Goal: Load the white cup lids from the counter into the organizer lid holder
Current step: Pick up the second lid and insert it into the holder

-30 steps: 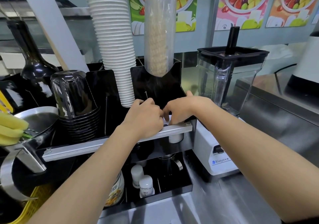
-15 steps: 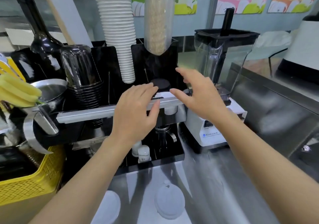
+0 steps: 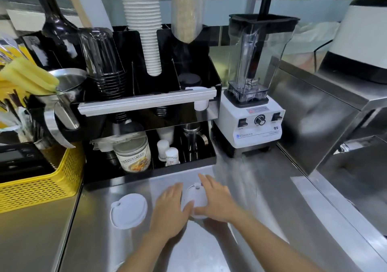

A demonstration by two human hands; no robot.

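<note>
On the steel counter [image 3: 261, 188] in front of the black organizer [image 3: 146, 79], we close both hands around a white cup lid [image 3: 195, 198] lying flat on the metal: our left hand [image 3: 169, 206] presses against its left edge, our right hand [image 3: 215, 200] cups its right edge, thumbs meeting at the near rim. Neither hand has lifted it; the fingers lie loosely spread around the lid and touch it, not clamped. A second white lid [image 3: 128, 211] lies flat just to the left, apart from our hands. Up in the organizer's right-hand compartment, white lids [image 3: 194, 89] already show at the front rail beside a dark cap, which we take to be the lid holder. We judge this to be the pick-up step for another lid, with at least two left on the counter. Next, we would need to pinch the thin rim, raise the lid clear and carry it up and back to that slot. A blender [image 3: 251, 96] stands just right of the organizer.
</note>
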